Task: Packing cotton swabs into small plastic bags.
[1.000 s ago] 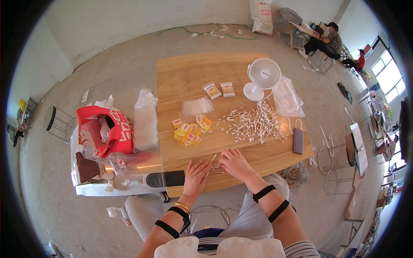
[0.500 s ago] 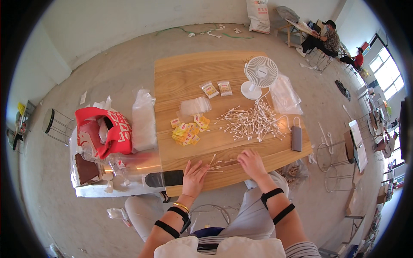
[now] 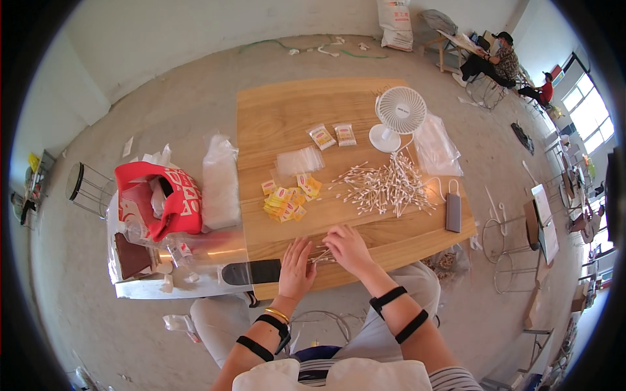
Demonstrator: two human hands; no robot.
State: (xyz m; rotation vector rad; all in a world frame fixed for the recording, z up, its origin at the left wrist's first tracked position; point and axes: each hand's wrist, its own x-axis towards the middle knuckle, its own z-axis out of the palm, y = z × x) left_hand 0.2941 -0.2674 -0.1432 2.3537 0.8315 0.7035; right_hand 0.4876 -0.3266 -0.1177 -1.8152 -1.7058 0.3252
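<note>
Near the front edge of the wooden table, a small bunch of cotton swabs (image 3: 322,256) lies between my two hands. Flat on the wood, my left hand (image 3: 297,268) has its fingers stretched out against the left ends of the bunch. My right hand (image 3: 350,250) is bent over the other end, with thumb and fingers pinched on a cotton swab that they mostly hide. Farther back spreads a large loose heap of cotton swabs (image 3: 394,186). Left of the heap are yellow-and-white printed cards (image 3: 284,203) and a stack of clear small bags (image 3: 300,161).
Two filled packets (image 3: 345,134) lie toward the back. A white desk fan (image 3: 401,111) stands beside clear plastic bags (image 3: 438,146), wired to a grey power bank (image 3: 453,213). At left are a red bag (image 3: 160,199) and a dark phone-like slab (image 3: 250,272). Other people sit far right.
My right hand has moved left with its swab, to the small bunch. The left hand has stayed beside the bunch, its fingers a little straighter.
</note>
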